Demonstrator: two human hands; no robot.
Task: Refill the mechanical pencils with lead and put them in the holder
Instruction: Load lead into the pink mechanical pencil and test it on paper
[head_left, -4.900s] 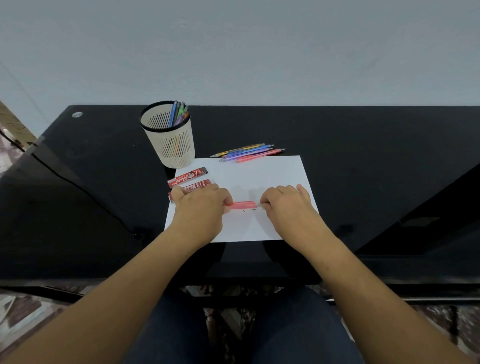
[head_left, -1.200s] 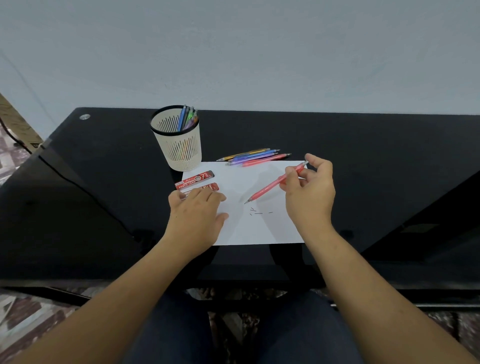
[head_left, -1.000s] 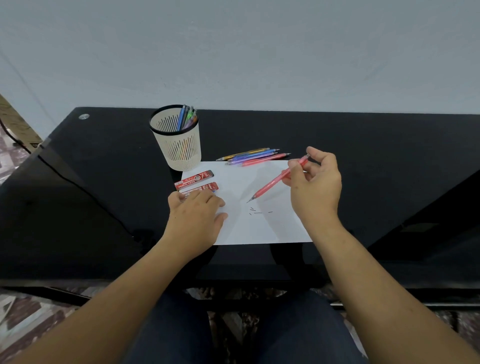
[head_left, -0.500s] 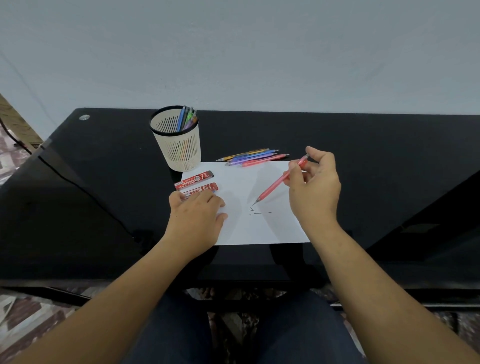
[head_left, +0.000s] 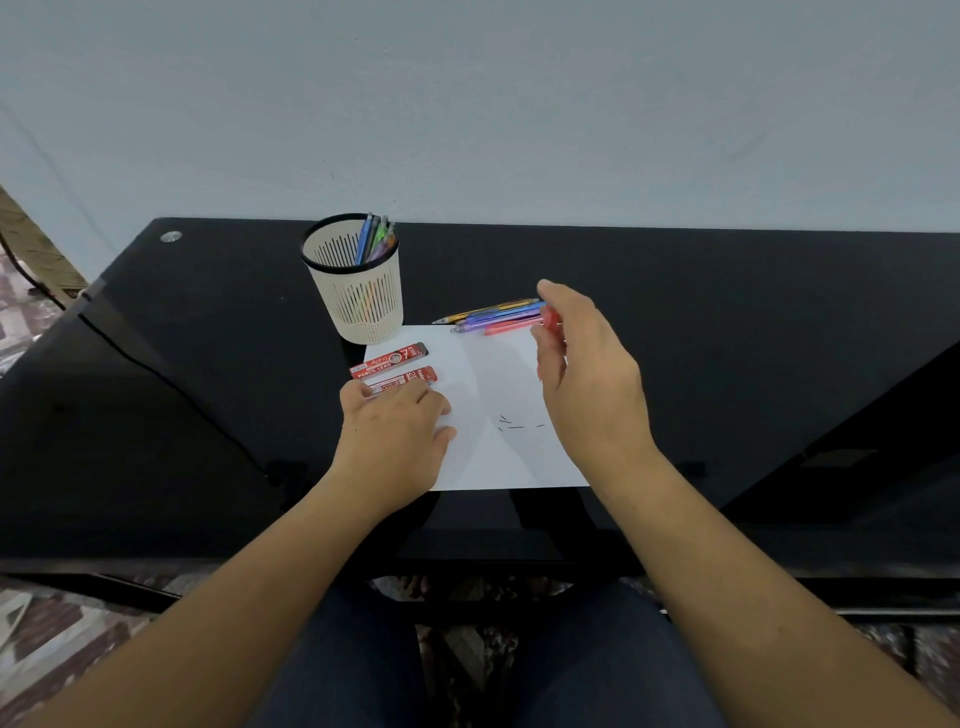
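Red pencil (head_left: 551, 318) in right hand (head_left: 587, 374), mostly hidden, seemingly runs near-to-far.

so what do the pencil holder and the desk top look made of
Pencil holder: probably moulded plastic, matt cream with a black rim; the even slots suggest it, though painted metal is possible. Desk top: black glass or high-gloss lacquer, judging by the sharp reflections on it.

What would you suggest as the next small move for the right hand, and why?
Probably swing the right hand, which grips the red pencil above the paper, left to the holder and drop it in; other pencils already stand there.
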